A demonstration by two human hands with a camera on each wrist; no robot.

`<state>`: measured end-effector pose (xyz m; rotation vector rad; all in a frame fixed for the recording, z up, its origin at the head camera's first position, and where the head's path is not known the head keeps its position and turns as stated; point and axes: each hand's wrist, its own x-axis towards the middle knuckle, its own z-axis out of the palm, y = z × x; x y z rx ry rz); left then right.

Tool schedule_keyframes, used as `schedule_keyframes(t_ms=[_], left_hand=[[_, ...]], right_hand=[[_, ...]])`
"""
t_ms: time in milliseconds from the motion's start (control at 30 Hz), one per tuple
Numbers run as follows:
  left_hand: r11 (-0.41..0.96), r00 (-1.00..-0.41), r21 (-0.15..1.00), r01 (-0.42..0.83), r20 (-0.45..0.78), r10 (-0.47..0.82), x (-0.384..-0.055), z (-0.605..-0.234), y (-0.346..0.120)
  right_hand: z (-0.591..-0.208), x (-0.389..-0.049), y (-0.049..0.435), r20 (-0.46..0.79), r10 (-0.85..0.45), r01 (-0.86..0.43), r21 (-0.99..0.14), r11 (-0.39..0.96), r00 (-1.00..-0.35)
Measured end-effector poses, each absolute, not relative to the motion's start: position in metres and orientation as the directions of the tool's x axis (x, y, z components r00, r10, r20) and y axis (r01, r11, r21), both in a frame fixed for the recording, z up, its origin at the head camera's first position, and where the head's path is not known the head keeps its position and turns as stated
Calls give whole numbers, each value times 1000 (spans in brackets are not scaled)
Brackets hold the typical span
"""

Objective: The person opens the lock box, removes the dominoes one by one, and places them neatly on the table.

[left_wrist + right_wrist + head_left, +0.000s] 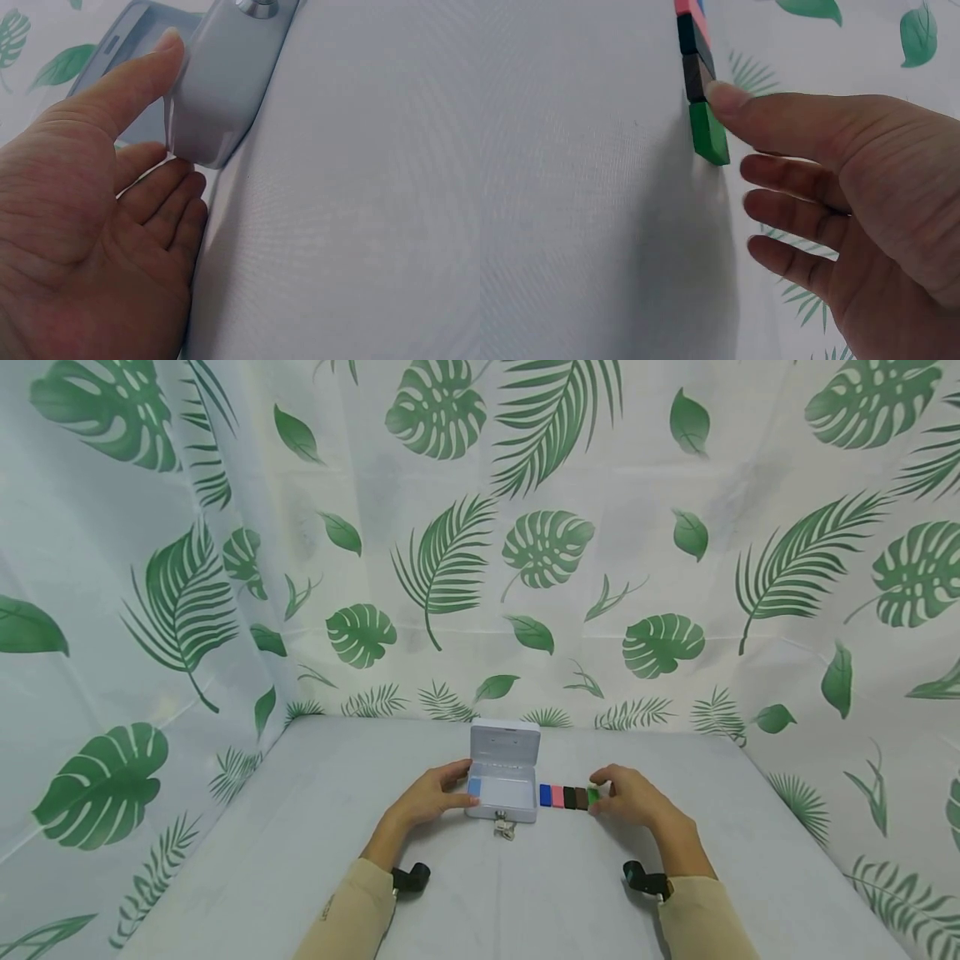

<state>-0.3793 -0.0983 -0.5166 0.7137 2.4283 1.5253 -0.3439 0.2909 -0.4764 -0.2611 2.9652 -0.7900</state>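
Note:
A pale cash box (501, 813) stands with its lid (506, 745) raised, and a light-blue piece (474, 787) lies inside at its left end. My left hand (433, 795) is at the box's left end, thumb over the rim; its other fingers extend by the outer wall (217, 82). A row of small coloured blocks lies right of the box: blue (545, 795), pink (557, 796), black (569, 797), brown (581, 798) and green (707, 135). My right hand (633, 795) is over the green end, thumb tip by the brown-green join. Its index fingertip is hidden in the right wrist view.
Keys (505, 829) hang at the front lock of the box. A white cloth (517, 893) covers the table, and leaf-printed curtains (600, 568) stand behind and at the sides. Each wrist wears a black camera, such as the left one (412, 877).

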Motion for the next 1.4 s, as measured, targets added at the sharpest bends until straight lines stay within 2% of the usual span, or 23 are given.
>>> schedule_keyframes(t_ms=[267,700,1400], left_hand=[[349,-865,887,301,100,492,-379,-515,-98],[339,-865,894,294,97,493,-376,-513,-98],[342,-860,886,313,112,497,-377,-513,-97]], right_hand=[[-474,-347,285,106,-203,-229,-493,839,-973],[-468,-348,260,203,-251,-320,-478,818,-946],[-461,-347,231,228,-294,-369,-471,801,-928]])
